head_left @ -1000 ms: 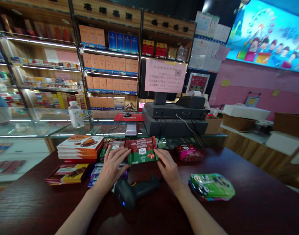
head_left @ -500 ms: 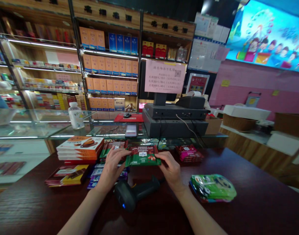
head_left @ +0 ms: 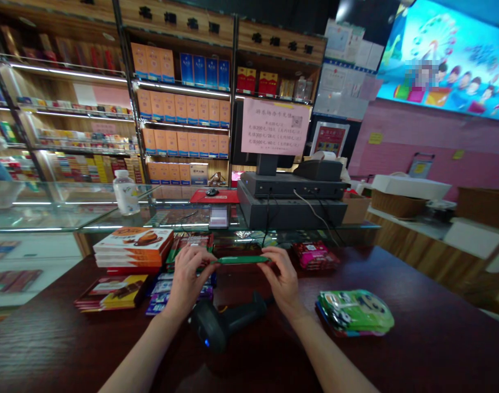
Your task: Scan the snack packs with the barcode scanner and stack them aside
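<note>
A green packet [head_left: 241, 260] is held edge-on above the dark table. My left hand [head_left: 188, 275] pinches its left end and my right hand [head_left: 282, 278] pinches its right end. Below it lies a black handheld scanner [head_left: 228, 322] with a blue light. Left of the scanner are purple packets [head_left: 159, 300], partly behind my left hand. Red and green packets [head_left: 200, 240] lie just behind that hand. White and orange boxes [head_left: 130, 245] are stacked farther left, with red and yellow packets [head_left: 114, 292] in front of them.
Green panda packets [head_left: 358, 311] lie at the right, and dark red and pink packets [head_left: 314, 255] behind them. A glass counter carries a bottle [head_left: 126, 192] and a register [head_left: 292, 199] with its monitor. Stocked shelves stand beyond; part of a person shows at far left.
The green packet has tilted from showing its printed face to being seen edge-on. Both hands still hold its ends and have barely shifted.
</note>
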`<move>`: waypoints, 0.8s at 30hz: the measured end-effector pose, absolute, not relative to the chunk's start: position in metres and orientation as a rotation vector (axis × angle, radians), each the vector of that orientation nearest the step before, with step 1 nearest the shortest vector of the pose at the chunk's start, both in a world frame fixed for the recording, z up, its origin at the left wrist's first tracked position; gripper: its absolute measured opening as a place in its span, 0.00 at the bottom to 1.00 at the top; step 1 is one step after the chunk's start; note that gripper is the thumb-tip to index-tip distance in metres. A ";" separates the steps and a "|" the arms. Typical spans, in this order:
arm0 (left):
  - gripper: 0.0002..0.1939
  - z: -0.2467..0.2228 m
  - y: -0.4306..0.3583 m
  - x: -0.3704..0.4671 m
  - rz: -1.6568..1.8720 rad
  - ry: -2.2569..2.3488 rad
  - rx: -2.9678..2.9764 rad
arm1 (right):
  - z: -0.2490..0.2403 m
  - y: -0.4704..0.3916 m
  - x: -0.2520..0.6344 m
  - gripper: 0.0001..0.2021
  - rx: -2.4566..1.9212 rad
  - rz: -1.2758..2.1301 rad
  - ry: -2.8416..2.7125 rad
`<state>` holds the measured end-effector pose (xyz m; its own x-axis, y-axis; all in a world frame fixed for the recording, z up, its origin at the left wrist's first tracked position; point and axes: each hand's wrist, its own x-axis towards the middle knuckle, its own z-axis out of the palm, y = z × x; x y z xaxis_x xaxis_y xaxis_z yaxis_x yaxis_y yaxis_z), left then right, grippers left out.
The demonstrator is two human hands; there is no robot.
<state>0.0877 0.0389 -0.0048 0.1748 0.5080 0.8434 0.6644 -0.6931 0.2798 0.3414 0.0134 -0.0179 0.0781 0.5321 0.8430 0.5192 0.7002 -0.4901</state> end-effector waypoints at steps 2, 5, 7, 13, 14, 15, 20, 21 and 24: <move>0.06 -0.005 0.039 0.090 -1.525 -1.191 -2.304 | -0.021 0.016 0.341 0.07 -0.937 0.077 -1.546; 0.07 -0.008 0.041 0.092 -1.487 -1.252 -2.357 | -0.025 0.017 0.340 0.08 -1.016 0.118 -1.524; 0.10 -0.010 0.043 0.093 -1.488 -1.310 -2.376 | -0.026 0.018 0.339 0.08 -1.044 0.147 -1.511; 0.12 -0.006 0.045 0.098 -1.535 -1.539 -2.446 | -0.029 0.022 0.336 0.12 -1.076 0.369 -1.407; 0.12 -0.005 0.045 0.099 -1.553 -1.580 -2.446 | -0.030 0.024 0.336 0.14 -1.074 0.414 -1.398; 0.12 -0.004 0.046 0.099 -1.570 -1.618 -2.449 | -0.031 0.025 0.336 0.16 -1.067 0.458 -1.396; 0.13 -0.008 0.051 0.096 -1.699 -1.789 -2.452 | -0.034 0.025 0.333 0.25 -1.021 0.580 -1.386; 0.14 -0.009 0.052 0.095 -1.735 -1.829 -2.451 | -0.034 0.025 0.332 0.27 -1.006 0.596 -1.386; 0.16 -0.011 0.053 0.093 -1.821 -1.938 -2.448 | -0.035 0.024 0.331 0.35 -0.933 0.631 -1.430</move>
<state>0.0934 0.0528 -0.0115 -0.0230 0.9161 0.4004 0.4569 -0.3466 0.8192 0.3310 0.0241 -0.0347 0.0808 0.8379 0.5398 0.1667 0.5225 -0.8362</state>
